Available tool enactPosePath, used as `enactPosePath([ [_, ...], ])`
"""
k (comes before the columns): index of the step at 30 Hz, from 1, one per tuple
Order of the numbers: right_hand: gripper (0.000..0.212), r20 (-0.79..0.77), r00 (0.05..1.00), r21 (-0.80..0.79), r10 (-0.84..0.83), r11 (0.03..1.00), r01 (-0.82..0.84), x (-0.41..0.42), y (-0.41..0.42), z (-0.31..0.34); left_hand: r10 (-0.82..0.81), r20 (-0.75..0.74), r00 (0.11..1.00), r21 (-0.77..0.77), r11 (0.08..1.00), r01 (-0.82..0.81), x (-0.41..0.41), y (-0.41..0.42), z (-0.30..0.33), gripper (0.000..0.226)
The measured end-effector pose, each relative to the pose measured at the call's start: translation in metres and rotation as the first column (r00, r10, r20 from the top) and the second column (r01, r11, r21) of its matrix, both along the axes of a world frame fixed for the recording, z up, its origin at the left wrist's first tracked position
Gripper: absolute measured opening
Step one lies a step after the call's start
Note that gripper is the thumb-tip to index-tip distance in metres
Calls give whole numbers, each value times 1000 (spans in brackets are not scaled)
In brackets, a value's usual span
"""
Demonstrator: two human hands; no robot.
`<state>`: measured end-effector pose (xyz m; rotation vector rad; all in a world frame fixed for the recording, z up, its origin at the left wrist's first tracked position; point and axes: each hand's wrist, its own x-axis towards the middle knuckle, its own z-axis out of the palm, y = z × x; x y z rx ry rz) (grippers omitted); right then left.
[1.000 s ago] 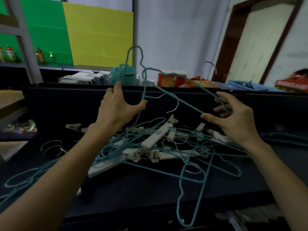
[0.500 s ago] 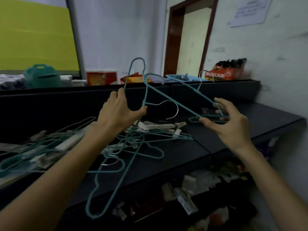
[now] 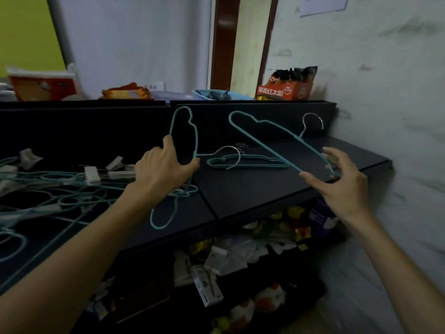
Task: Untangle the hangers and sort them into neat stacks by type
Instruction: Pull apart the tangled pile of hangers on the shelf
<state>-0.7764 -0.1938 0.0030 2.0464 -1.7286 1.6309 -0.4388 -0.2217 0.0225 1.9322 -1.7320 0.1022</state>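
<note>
My left hand (image 3: 162, 168) grips a teal wire hanger (image 3: 184, 131) held upright, its lower loop hanging past the shelf edge and its metal hook pointing right. My right hand (image 3: 337, 179) pinches the end of a second teal wire hanger (image 3: 269, 138), held tilted above the black shelf (image 3: 252, 189). Under it, a small stack of teal hangers (image 3: 248, 162) lies flat on the shelf's right part. At the left, a tangled pile of teal hangers and white clip hangers (image 3: 60, 186) sprawls over the shelf.
A raised black back ledge (image 3: 240, 104) carries an orange snack box (image 3: 286, 89), a blue tray (image 3: 216, 95) and packets. A white wall (image 3: 385, 92) closes the right side. Below the shelf sits a cluttered lower shelf of packaged goods (image 3: 240, 256).
The view swung right, away from the tangle. Both hands carried their teal hangers clear of the pile and over the shelf's right part, above the flat stack.
</note>
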Motion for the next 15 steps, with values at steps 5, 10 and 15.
enactPosePath([
  [5,75,7,999,136,-37,990,36,-41,-52,-24,25,-31,999,-1,1000,-25,-20,-41,-5,88],
  [10,75,-102,994,265,31,964,-3,-46,-117,-33,48,-55,997,-15,999,-49,-30,-94,0,87],
  [15,81,-163,960,413,227,899,-143,-26,-181,-39,39,-60,997,3,999,-39,-41,-139,1,88],
])
